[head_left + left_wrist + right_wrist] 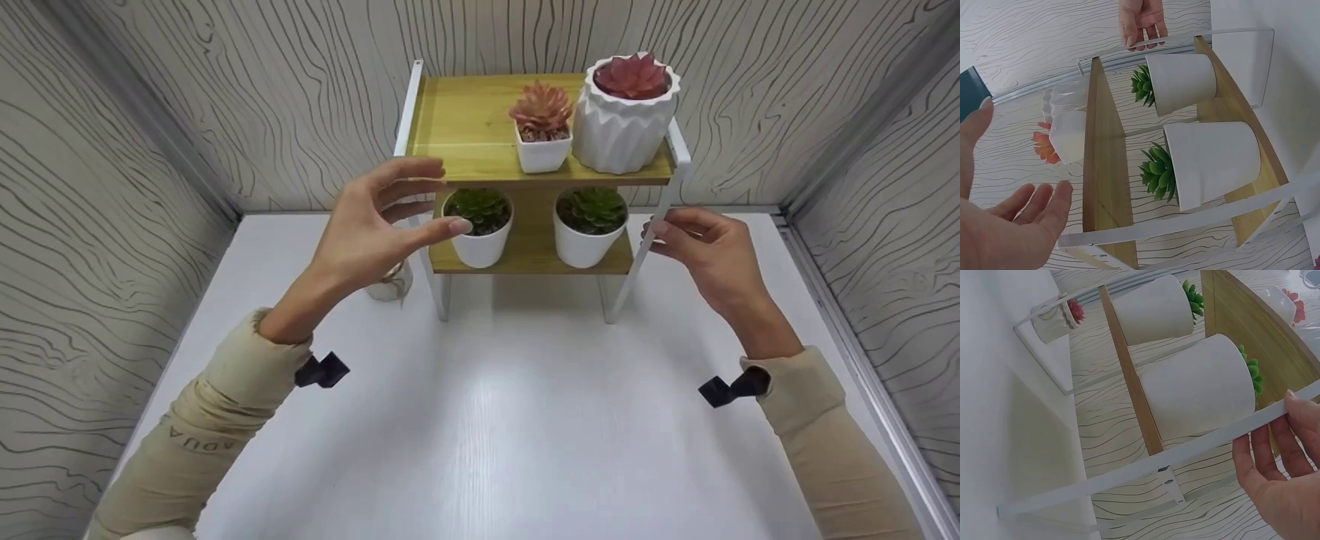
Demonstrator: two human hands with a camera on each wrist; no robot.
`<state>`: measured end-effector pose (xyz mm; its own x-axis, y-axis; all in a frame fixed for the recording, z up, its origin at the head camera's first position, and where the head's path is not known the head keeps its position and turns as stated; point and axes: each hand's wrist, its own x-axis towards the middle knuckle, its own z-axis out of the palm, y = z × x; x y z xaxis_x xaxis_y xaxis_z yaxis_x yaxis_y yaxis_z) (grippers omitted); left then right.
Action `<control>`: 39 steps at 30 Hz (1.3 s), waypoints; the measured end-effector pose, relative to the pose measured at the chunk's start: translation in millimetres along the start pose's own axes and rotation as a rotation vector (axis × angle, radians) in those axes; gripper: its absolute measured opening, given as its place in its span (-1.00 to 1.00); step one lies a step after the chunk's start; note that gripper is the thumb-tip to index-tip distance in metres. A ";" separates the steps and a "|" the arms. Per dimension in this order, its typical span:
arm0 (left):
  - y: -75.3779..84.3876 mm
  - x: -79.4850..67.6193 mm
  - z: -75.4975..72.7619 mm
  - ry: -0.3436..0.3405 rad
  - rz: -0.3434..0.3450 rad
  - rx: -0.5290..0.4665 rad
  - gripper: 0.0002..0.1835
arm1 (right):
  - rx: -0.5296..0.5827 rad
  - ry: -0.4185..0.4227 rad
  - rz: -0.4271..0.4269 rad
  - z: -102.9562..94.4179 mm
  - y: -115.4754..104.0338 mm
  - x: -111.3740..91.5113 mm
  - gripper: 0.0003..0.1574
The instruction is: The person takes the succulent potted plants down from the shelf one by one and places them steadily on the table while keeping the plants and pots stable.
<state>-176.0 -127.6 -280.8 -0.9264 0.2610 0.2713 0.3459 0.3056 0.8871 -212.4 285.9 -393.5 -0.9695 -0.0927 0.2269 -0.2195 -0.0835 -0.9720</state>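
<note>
A two-tier plant shelf (461, 127) with wooden boards and a white metal frame stands before me. My right hand (712, 251) holds its right front upright (1196, 444), thumb on one side and fingers round the other. By the left side of the shelf, my left hand (367, 229) is held with fingers and thumb apart and nothing between them. On the top board are a small square pot with a pink succulent (543, 124) and a ribbed white pot with a red succulent (626, 124). Two white pots with green succulents (481, 236) (589, 236) stand on the lower board.
A small pale pot (391, 285) stands on the white table (480, 420) behind the shelf's left legs, partly hidden by my left hand; its red plant (1076, 311) shows in the right wrist view. Wood-patterned panels (300, 97) enclose the back and sides.
</note>
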 end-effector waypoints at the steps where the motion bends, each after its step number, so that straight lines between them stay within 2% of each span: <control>1: 1.1 1.5 0.5 -0.005 -0.004 0.008 -0.25 | -0.002 -0.001 0.001 0.3 0.2 0.1 -0.63; 13: 12.9 24.9 6.3 -0.051 -0.043 0.100 -0.04 | 0.003 0.008 0.009 0.2 0.9 -1.3 -0.69; 20: 20.4 38.8 5.5 -0.077 -0.054 0.116 -0.06 | -0.001 0.008 -0.005 -0.1 1.2 -1.4 -0.69; 26: 27.1 47.0 7.2 -0.086 -0.038 0.233 -0.04 | -0.006 0.000 -0.002 -0.1 1.0 -0.9 -0.67; 33: 38.7 57.7 7.0 -0.103 -0.056 0.285 -0.05 | -0.017 0.000 0.015 -0.8 0.5 -0.9 -0.55; 39: 47.8 66.1 5.0 -0.110 -0.053 0.329 -0.08 | -0.025 0.003 0.025 -1.3 0.4 -1.6 -0.62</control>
<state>-220.0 -91.1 -222.3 -0.9290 0.3284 0.1703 0.3436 0.5952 0.7264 -211.1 287.3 -394.4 -0.9751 -0.0911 0.2022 -0.1977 -0.0559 -0.9787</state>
